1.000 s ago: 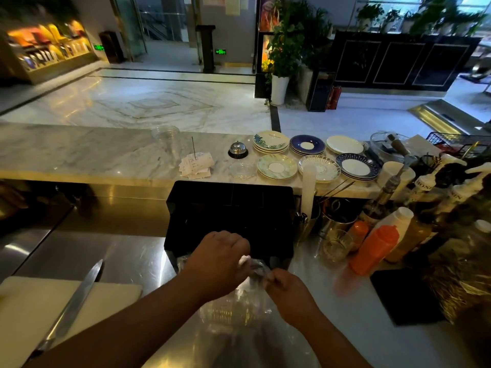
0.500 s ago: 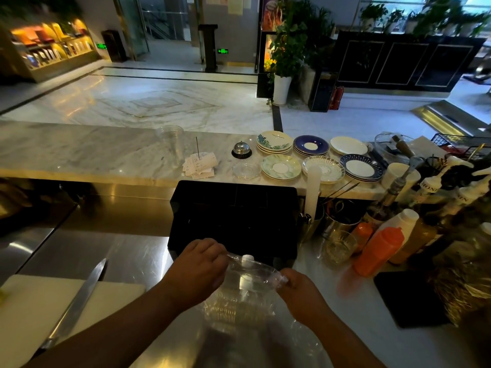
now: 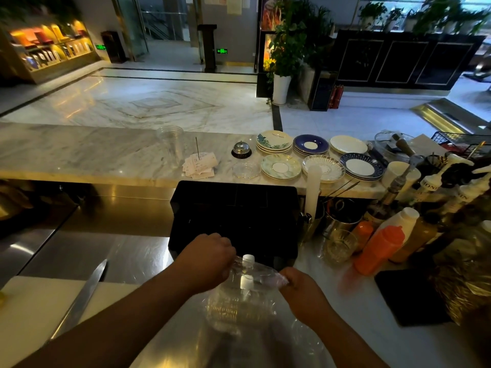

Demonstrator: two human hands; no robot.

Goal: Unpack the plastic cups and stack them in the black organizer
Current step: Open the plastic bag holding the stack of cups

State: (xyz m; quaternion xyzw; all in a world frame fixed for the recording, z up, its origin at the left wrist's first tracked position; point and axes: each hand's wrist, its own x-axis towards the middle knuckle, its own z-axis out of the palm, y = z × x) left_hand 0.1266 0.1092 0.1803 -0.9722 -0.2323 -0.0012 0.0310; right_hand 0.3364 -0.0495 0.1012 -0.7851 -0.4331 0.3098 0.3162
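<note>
Closest to me, my left hand [image 3: 206, 258] and right hand [image 3: 303, 289] both pinched the clear plastic bag [image 3: 255, 274], one at each side of its top, stretching the film between them just above the steel surface [image 3: 119, 251]. Inside the bag lay a sleeve of plastic cups [image 3: 239, 306], their ribbed rims showing through; I could not tell how many there were, as the wrap was blurred and glaring. Something small and white showed through the film near the top. To my left a knife [image 3: 79, 301] rested on a pale cutting board [image 3: 32, 314].

Just beyond my hands stood the black organizer [image 3: 233, 216], its compartments too dark to read. To its right were a glass tumbler [image 3: 340, 245], an orange squeeze bottle [image 3: 377, 251] and a white-capped bottle [image 3: 401, 221], with more bottles crowded behind them.

Farther back, on the marble ledge [image 3: 79, 155], I saw a stack of clear cups [image 3: 170, 144], a spike of paper slips [image 3: 200, 166], a service bell [image 3: 241, 149] and several stacks of saucers [image 3: 316, 166].
</note>
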